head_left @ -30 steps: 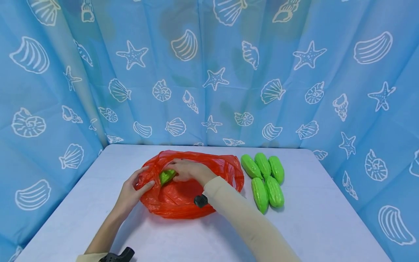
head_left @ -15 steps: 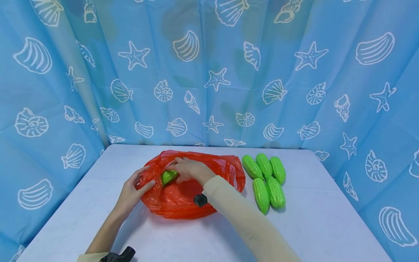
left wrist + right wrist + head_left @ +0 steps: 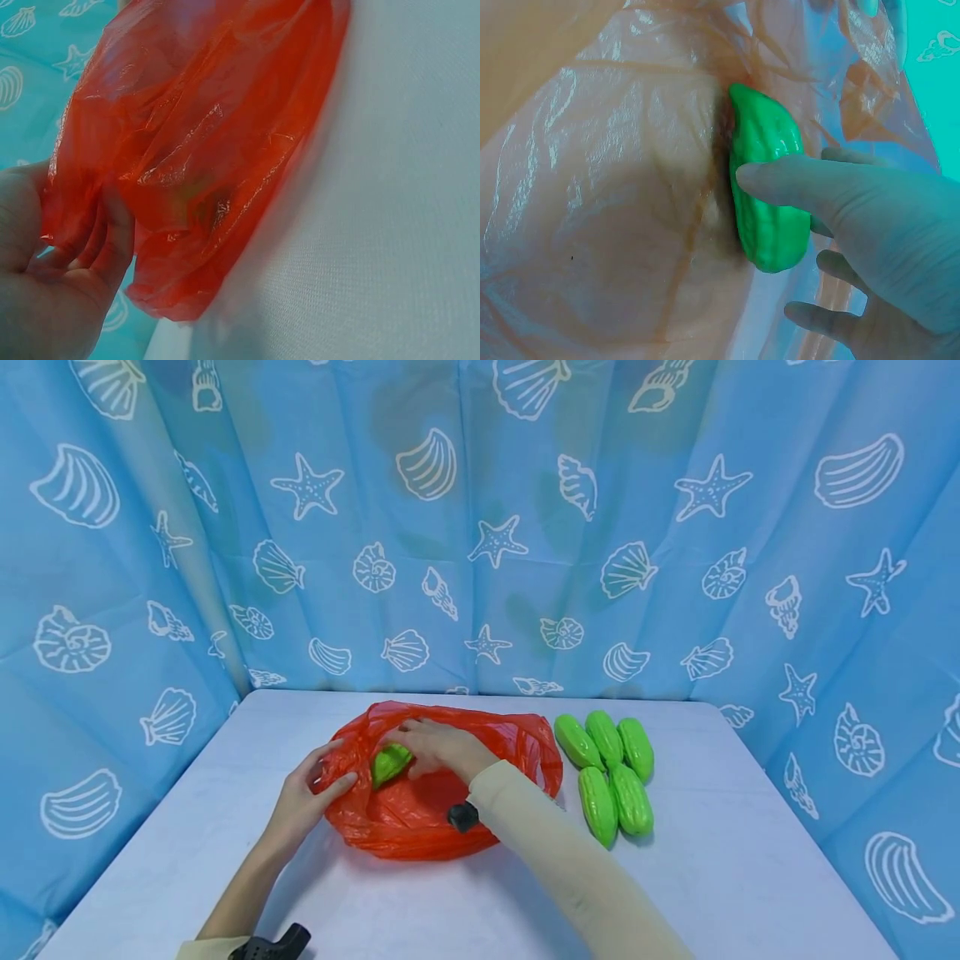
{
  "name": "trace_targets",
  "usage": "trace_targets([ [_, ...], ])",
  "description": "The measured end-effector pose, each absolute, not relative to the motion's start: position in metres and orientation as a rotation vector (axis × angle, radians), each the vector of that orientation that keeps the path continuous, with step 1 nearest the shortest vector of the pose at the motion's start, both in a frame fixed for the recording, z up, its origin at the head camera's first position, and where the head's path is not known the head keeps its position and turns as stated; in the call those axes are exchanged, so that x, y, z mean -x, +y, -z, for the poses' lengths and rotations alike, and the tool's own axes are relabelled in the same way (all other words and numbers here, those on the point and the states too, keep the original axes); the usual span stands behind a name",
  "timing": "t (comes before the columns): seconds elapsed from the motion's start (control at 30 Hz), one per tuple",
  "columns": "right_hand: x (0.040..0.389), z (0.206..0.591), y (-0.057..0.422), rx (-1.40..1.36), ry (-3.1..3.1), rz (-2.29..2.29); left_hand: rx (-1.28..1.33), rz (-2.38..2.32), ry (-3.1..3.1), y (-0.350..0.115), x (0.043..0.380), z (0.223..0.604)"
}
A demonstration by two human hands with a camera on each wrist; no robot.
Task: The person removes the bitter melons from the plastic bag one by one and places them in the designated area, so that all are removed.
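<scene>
A red plastic bag (image 3: 405,843) lies on the table with its mouth spread open. My left hand (image 3: 302,797) grips the bag's left rim between thumb and fingers; in the left wrist view the plastic partly covers those fingers. Inside the bag, on its left side, is a ribbed green bitter melon (image 3: 392,764), glossy like a model. My right hand (image 3: 442,752) reaches in and holds it, with the thumb (image 3: 769,180) across its upper side and other fingers behind it. In the right wrist view the melon (image 3: 769,240) shows nearly whole.
Several matching green melons (image 3: 628,797) lie in two rows on the white-covered table (image 3: 720,860), just right of the bag. Blue shell-patterned curtains (image 3: 465,610) hang behind the table and at both sides.
The melon in the bag has shifted slightly to the right, and more of it shows past the right fingers. The left hand keeps its hold on the rim.
</scene>
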State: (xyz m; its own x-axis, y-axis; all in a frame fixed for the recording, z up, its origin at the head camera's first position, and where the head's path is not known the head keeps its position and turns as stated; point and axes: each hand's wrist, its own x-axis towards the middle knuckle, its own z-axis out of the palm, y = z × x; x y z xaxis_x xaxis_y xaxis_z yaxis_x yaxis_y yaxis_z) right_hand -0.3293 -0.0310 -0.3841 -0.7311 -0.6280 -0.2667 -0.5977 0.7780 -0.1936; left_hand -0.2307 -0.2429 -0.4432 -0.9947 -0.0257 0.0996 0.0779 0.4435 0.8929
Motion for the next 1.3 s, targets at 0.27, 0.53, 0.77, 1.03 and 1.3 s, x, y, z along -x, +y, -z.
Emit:
trace_targets([
  [0.27,0.331,0.380,-0.027,0.913,2.674,0.085,0.075,1.617,-2.566,-0.243,0.231,0.443],
  [0.53,0.326,0.383,-0.024,0.820,2.648,0.224,0.073,1.639,-2.560,-0.243,0.229,0.444],
  [0.77,0.329,0.381,-0.019,0.839,2.632,0.289,0.090,1.634,-2.550,-0.244,0.233,0.446],
  [1.03,0.335,0.384,-0.020,0.795,2.690,0.166,0.076,1.646,-2.546,-0.243,0.234,0.446],
  [1.3,0.334,0.388,-0.018,0.827,2.660,0.144,0.082,1.672,-2.546,-0.243,0.230,0.444],
])
